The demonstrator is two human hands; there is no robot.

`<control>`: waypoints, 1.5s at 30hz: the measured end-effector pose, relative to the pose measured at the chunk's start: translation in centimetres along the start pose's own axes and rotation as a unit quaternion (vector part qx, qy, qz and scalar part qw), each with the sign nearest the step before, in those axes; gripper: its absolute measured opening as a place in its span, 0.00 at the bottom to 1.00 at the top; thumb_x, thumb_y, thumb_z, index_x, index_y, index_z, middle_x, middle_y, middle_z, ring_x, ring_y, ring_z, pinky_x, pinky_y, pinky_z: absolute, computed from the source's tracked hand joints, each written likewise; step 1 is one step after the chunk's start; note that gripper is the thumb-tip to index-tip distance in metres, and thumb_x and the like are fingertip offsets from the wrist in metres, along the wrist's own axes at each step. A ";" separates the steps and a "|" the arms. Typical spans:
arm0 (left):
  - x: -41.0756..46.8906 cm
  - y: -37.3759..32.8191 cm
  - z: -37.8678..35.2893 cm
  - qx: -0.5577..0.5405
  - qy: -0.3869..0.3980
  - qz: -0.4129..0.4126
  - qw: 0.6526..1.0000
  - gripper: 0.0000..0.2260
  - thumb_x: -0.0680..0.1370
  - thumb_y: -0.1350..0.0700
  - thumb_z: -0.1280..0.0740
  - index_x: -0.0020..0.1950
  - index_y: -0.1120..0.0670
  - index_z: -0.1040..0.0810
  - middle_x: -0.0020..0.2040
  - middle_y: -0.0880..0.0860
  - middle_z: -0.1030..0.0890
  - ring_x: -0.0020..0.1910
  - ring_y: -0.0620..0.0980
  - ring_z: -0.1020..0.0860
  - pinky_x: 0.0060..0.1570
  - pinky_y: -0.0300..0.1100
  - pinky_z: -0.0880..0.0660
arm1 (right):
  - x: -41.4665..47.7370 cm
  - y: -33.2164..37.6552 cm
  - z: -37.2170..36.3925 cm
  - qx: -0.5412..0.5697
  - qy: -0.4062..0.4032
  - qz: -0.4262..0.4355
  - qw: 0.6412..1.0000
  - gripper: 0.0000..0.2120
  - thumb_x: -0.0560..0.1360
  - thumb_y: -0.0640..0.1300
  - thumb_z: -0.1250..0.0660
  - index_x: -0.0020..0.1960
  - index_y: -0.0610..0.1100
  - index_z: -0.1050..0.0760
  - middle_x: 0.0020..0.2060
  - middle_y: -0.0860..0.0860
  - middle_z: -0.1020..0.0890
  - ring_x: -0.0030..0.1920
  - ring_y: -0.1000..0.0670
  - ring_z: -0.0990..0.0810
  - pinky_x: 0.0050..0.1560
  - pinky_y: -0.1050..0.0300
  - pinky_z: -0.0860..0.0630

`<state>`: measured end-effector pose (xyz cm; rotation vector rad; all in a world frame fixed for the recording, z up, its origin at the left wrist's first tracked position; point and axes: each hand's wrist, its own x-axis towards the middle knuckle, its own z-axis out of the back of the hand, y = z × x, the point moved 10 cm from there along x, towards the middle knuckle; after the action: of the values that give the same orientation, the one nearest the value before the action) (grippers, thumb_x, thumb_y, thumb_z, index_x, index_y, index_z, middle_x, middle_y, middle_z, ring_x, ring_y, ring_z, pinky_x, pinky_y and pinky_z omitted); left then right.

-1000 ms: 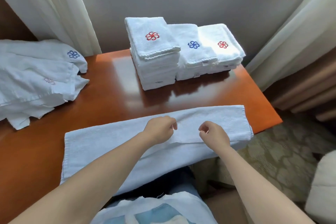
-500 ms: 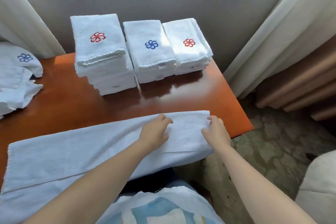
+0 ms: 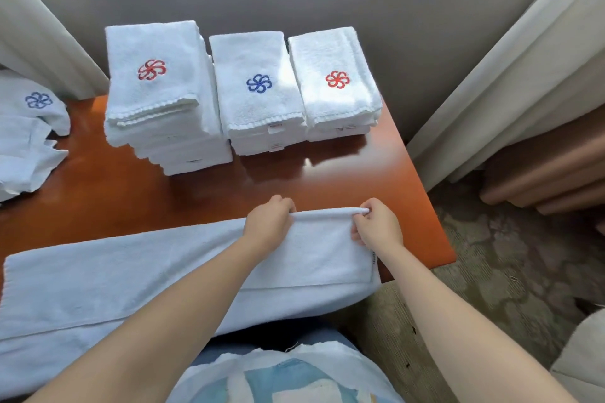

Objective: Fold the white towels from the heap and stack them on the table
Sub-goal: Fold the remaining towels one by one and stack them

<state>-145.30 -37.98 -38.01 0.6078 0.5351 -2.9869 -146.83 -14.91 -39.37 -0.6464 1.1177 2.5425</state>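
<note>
- Working on one long white towel (image 3: 131, 278), laid along the near edge of the table (image 3: 114, 193), seemingly doubled lengthwise and draped partly off that edge.
- Gripping its far hem toward the table's right end: left hand (image 3: 270, 222) with fingers curled over the hem and tips hidden behind it; right hand (image 3: 376, 227) pinching the far right corner between thumb and bent fingers.
- Holding both on the same hem, somewhat apart, probably to lift the right end squarely and carry it leftward for the next fold without a skewed crease.
- Keeping three folded stacks (image 3: 258, 85) at the table's far edge, side by side and touching, likely for an easy reach with the finished towel.
- Leaving the unfolded heap (image 3: 26, 141) at the table's left end, well apart from the stacks, presumably to keep done and undone separate.
</note>
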 end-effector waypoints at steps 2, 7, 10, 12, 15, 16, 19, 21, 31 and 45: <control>1.1 -0.3 1.5 -0.029 -0.036 0.011 0.999 0.06 0.81 0.57 0.40 0.55 0.52 0.25 0.54 0.52 0.25 0.47 0.59 0.23 0.43 0.48 0.27 | 1.2 1.4 1.2 0.014 -0.024 0.025 0.999 0.03 0.78 0.41 0.39 0.48 0.48 0.28 0.38 0.49 0.17 0.41 0.46 0.17 0.45 0.42 0.19; 3.9 -1.6 4.6 -0.080 -0.098 0.001 0.992 0.07 0.82 0.56 0.40 0.56 0.52 0.24 0.55 0.52 0.26 0.47 0.59 0.23 0.44 0.51 0.26 | 4.8 4.9 4.3 0.042 -0.068 0.063 0.995 0.01 0.77 0.44 0.36 0.48 0.48 0.27 0.42 0.53 0.20 0.46 0.46 0.21 0.43 0.48 0.24; 4.9 -2.3 4.7 -0.088 -0.083 -0.019 0.992 0.13 0.81 0.59 0.39 0.65 0.52 0.27 0.63 0.52 0.29 0.48 0.56 0.23 0.41 0.49 0.26 | 6.4 5.7 4.4 0.055 -0.023 0.062 0.996 0.11 0.80 0.43 0.38 0.62 0.48 0.29 0.53 0.54 0.21 0.52 0.50 0.22 0.51 0.47 0.22; 4.9 -2.6 4.5 -0.077 -0.082 -0.032 0.993 0.15 0.79 0.57 0.36 0.67 0.51 0.28 0.64 0.51 0.30 0.47 0.54 0.23 0.38 0.47 0.27 | 6.8 5.1 4.8 0.057 -0.028 0.040 0.997 0.19 0.79 0.41 0.38 0.69 0.49 0.34 0.55 0.54 0.22 0.50 0.53 0.22 0.48 0.51 0.23; 4.1 -3.6 2.9 -0.067 -0.053 -0.068 0.994 0.12 0.77 0.49 0.32 0.60 0.48 0.26 0.54 0.45 0.27 0.48 0.48 0.23 0.40 0.43 0.29 | 6.2 3.3 5.7 0.006 -0.075 0.009 0.997 0.19 0.76 0.41 0.36 0.66 0.47 0.33 0.53 0.51 0.23 0.51 0.49 0.23 0.46 0.53 0.27; 3.8 -4.1 1.9 -0.053 -0.027 -0.086 0.995 0.12 0.77 0.46 0.31 0.58 0.46 0.26 0.51 0.44 0.27 0.48 0.47 0.24 0.41 0.42 0.31 | 5.9 2.7 5.6 -0.022 -0.077 0.001 0.997 0.18 0.76 0.41 0.35 0.64 0.47 0.32 0.54 0.50 0.24 0.51 0.48 0.24 0.46 0.52 0.27; 3.0 -5.5 -0.8 0.002 0.027 -0.124 0.992 0.15 0.74 0.42 0.30 0.57 0.46 0.26 0.50 0.43 0.27 0.49 0.46 0.27 0.42 0.41 0.33 | 4.9 1.5 4.8 -0.103 -0.067 -0.013 0.992 0.18 0.75 0.44 0.33 0.64 0.47 0.32 0.59 0.50 0.28 0.54 0.47 0.26 0.44 0.52 0.27; 2.8 -6.0 -1.4 0.020 0.020 -0.130 0.991 0.13 0.75 0.44 0.32 0.56 0.47 0.27 0.51 0.45 0.26 0.50 0.47 0.27 0.42 0.41 0.34 | 4.5 1.2 4.4 -0.129 -0.062 -0.015 0.990 0.21 0.75 0.44 0.32 0.66 0.46 0.33 0.61 0.49 0.28 0.58 0.47 0.27 0.44 0.53 0.28; 2.9 -7.4 -0.3 -0.036 -0.015 -0.118 0.992 0.05 0.76 0.54 0.36 0.50 0.49 0.21 0.42 0.43 0.22 0.39 0.45 0.25 0.35 0.39 0.31 | 3.3 3.4 7.0 -0.072 -0.163 0.053 0.983 0.14 0.77 0.40 0.39 0.62 0.48 0.27 0.52 0.51 0.22 0.54 0.48 0.24 0.51 0.46 0.23; -1.6 2.5 2.1 -0.092 -0.082 0.000 0.992 0.07 0.79 0.47 0.36 0.55 0.45 0.22 0.46 0.41 0.23 0.44 0.41 0.26 0.40 0.39 0.28 | 0.4 10.1 -2.7 -0.197 -0.021 0.186 0.962 0.22 0.77 0.40 0.37 0.71 0.47 0.29 0.69 0.49 0.30 0.72 0.47 0.36 0.72 0.50 0.37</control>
<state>-144.35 -41.04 -36.39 0.3456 0.7849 -2.9069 -150.79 -23.54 -34.92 -0.5021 0.7792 3.1291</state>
